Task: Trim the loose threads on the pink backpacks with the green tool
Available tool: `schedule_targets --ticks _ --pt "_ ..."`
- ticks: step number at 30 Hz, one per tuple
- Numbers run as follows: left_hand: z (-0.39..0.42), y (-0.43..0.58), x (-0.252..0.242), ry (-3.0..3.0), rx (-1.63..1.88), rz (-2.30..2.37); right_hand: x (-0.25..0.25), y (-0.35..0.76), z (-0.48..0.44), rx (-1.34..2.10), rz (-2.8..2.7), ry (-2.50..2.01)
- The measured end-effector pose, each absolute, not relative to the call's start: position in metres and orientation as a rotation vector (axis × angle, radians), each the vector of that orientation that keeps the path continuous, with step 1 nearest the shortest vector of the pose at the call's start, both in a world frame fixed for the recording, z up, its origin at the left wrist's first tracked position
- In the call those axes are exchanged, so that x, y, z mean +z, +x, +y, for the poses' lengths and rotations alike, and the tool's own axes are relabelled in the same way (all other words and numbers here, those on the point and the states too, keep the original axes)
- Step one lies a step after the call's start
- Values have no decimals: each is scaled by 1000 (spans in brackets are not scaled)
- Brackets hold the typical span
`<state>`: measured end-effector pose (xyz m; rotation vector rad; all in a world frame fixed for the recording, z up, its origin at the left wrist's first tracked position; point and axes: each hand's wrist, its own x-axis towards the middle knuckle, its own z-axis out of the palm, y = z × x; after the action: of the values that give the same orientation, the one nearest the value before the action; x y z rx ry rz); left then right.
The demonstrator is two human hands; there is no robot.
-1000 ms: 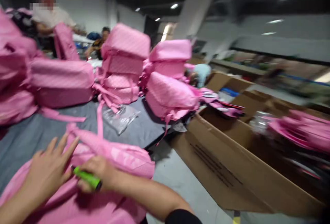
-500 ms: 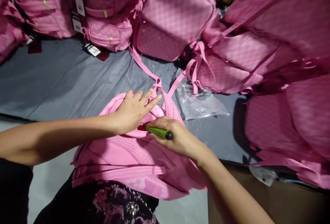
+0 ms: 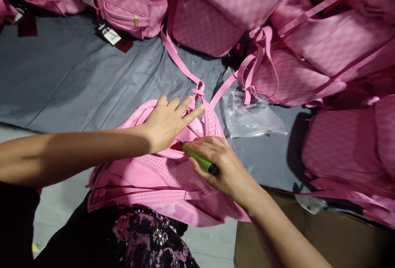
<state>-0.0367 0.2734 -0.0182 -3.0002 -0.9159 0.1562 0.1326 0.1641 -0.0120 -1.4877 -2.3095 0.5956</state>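
A pink backpack [image 3: 154, 181] lies back-side up at the near edge of the grey-covered table [image 3: 77, 82], partly over my lap. My left hand [image 3: 168, 122] lies flat on its upper part with the fingers stretched out. My right hand [image 3: 216, 163] is closed round a green pen-like tool [image 3: 199, 160]. The tool's tip points at the backpack just under my left palm. The backpack's straps [image 3: 197, 89] run up and away toward the piled bags.
Several pink checked backpacks [image 3: 234, 8] are heaped along the far and right sides of the table, some with hang tags [image 3: 108, 33]. A clear plastic bag [image 3: 251, 115] lies to the right of my hands. A brown cardboard box [image 3: 324, 239] stands at lower right.
The view swung from the room down onto the table. Since half a second ago both hands have stayed on the backpack, and the green tool has tilted slightly, tip still under my left palm.
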Motion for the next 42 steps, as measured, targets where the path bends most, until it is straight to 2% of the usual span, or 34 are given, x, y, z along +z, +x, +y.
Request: schedule_targets --ticks 10,26,42 --pt "274 -38 -27 -3027 74 -914 -10 135 167 621 -2340 -1507" --pt "274 -37 -22 -2965 219 -918 -15 124 170 678 -2243 -1542" --pt "277 -37 -19 -3027 289 -908 -11 99 165 441 -2241 -1756"
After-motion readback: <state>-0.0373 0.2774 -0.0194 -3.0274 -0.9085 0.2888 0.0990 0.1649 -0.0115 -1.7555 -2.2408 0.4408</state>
